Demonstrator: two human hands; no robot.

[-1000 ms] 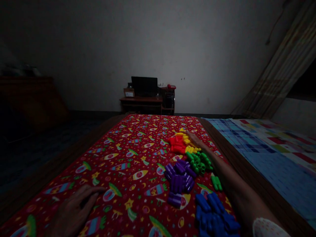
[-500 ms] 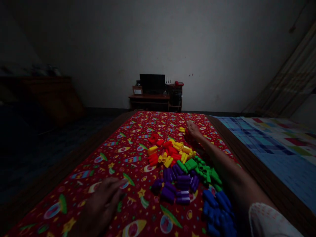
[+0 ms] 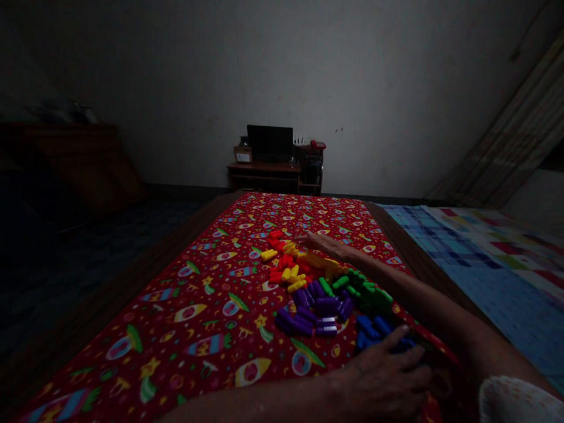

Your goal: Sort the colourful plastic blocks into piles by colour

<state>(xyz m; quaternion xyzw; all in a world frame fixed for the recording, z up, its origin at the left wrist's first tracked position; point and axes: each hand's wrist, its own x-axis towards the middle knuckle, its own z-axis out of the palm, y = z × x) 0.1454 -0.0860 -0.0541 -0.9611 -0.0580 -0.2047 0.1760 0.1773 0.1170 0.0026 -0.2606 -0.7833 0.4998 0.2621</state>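
Note:
My left hand (image 3: 385,373) reaches across the front of the cloth to the right, fingers spread, resting at the near side of the blue toy building blocks (image 3: 368,332) and covering some of them. At the far edge of the pile, my right hand (image 3: 324,244) lies stretched out flat beside the yellow blocks (image 3: 326,263) and red blocks (image 3: 287,260). Purple blocks (image 3: 326,305) sit in the middle of the heap. Green blocks (image 3: 368,288) lie along my right forearm. The underside of my right hand is hidden.
A red cloth (image 3: 198,329) printed with rockets and stars covers the long surface. To the right is a blue checked and patchwork spread (image 3: 440,252). A low desk (image 3: 264,170) with a monitor (image 3: 270,143) stands against the far wall. A wooden cabinet (image 3: 83,164) is at the left.
My left hand has swung from the left side of the cloth over to the blue blocks. My right hand has moved left and nearer, and the far yellow pieces now lie closer to the pile.

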